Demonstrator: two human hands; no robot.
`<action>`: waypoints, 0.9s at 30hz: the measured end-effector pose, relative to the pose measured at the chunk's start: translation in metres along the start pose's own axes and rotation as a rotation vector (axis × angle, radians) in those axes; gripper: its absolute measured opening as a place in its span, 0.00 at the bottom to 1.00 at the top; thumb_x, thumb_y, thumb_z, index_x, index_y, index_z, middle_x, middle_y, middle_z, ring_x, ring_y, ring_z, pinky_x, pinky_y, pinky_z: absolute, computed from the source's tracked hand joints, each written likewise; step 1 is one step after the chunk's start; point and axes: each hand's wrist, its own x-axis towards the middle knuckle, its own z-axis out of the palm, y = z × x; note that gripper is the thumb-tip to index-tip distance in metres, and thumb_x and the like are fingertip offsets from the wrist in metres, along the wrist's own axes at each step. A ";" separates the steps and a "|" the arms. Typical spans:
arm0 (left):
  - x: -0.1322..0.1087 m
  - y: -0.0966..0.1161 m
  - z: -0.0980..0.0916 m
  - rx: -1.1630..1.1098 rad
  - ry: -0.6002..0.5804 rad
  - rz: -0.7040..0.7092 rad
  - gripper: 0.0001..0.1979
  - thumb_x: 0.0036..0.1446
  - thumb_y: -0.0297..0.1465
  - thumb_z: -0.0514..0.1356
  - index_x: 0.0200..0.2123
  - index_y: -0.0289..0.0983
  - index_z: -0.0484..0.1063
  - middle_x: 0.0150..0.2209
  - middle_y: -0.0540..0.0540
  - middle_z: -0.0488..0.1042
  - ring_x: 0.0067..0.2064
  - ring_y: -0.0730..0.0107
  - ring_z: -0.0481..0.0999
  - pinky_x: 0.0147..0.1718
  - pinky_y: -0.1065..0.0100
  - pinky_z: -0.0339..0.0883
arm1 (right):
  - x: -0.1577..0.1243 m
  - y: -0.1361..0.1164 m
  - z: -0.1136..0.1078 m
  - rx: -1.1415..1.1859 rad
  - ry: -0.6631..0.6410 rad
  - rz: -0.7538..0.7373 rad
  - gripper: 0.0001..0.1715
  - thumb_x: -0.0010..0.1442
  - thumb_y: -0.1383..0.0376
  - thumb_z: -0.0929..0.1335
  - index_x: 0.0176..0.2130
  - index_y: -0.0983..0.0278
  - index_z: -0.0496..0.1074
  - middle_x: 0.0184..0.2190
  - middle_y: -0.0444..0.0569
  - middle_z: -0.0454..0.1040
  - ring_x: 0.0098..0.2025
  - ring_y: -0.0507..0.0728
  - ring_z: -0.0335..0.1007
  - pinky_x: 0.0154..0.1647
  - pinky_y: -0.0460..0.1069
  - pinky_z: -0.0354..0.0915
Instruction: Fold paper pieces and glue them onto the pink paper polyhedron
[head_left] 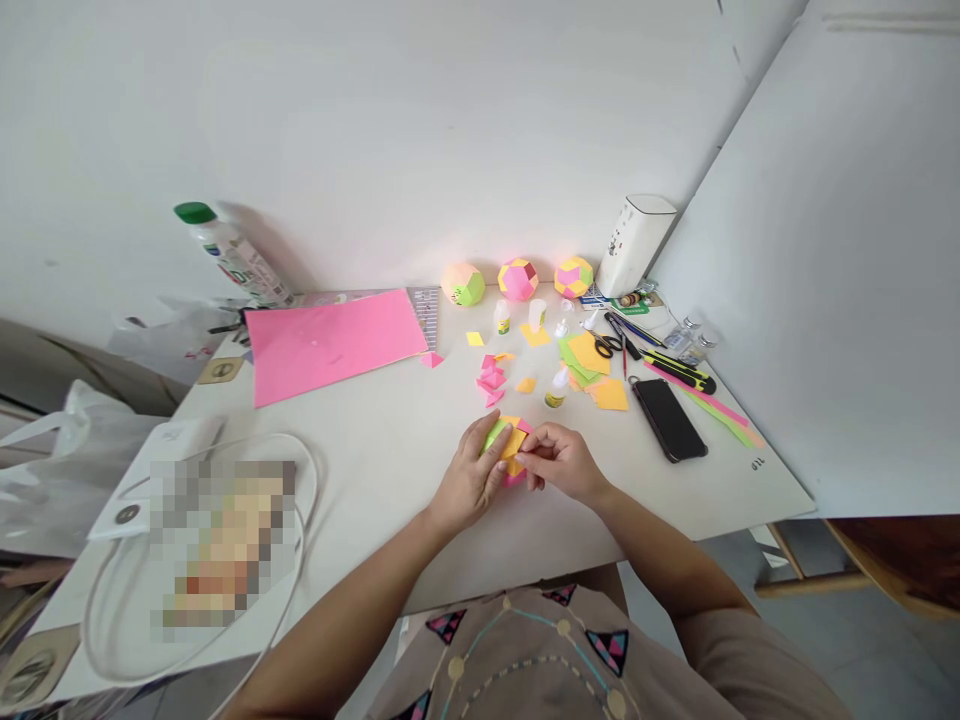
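A faceted paper ball in yellow, green and pink rests low over the front of the table between my hands. My left hand wraps round its left side and steadies it. At its right side the fingers of my right hand pinch together at an edge of the paper; whether a separate piece is in them is hidden. Just beyond my hands lie folded pink paper pieces, an orange folded piece and a small glue bottle with a white cap.
Three finished-looking paper balls stand along the wall. Sticky notes, scissors, a box cutter and a phone lie at right. A pink sheet and a looped white cable lie at left.
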 end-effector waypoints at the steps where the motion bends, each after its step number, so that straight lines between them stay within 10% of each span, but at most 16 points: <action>1: 0.000 -0.001 0.000 -0.008 -0.001 -0.009 0.26 0.67 0.33 0.45 0.66 0.49 0.43 0.65 0.38 0.49 0.64 0.54 0.54 0.57 0.47 0.60 | 0.000 0.000 0.000 0.008 0.001 -0.023 0.14 0.51 0.58 0.72 0.29 0.64 0.67 0.16 0.40 0.70 0.18 0.52 0.70 0.19 0.46 0.66; 10: 0.005 -0.009 -0.009 -0.281 0.070 -0.087 0.21 0.67 0.30 0.42 0.60 0.44 0.59 0.61 0.41 0.60 0.64 0.61 0.57 0.61 0.48 0.55 | 0.010 0.003 -0.020 -0.155 0.296 -0.118 0.11 0.56 0.58 0.69 0.34 0.63 0.69 0.32 0.47 0.74 0.29 0.51 0.67 0.27 0.46 0.66; 18: 0.009 -0.004 -0.016 -0.497 0.172 -0.334 0.17 0.66 0.34 0.45 0.47 0.39 0.71 0.55 0.40 0.68 0.57 0.61 0.67 0.55 0.53 0.64 | 0.011 0.014 -0.011 -0.460 0.096 -0.314 0.15 0.59 0.59 0.67 0.45 0.62 0.70 0.50 0.55 0.69 0.46 0.57 0.69 0.37 0.50 0.71; 27: 0.007 -0.009 -0.005 -0.363 0.170 -0.252 0.18 0.67 0.36 0.46 0.53 0.40 0.69 0.57 0.40 0.67 0.59 0.61 0.66 0.58 0.53 0.61 | 0.010 0.018 -0.010 -0.761 0.027 -0.720 0.20 0.63 0.64 0.64 0.55 0.61 0.64 0.55 0.58 0.64 0.59 0.62 0.60 0.59 0.60 0.62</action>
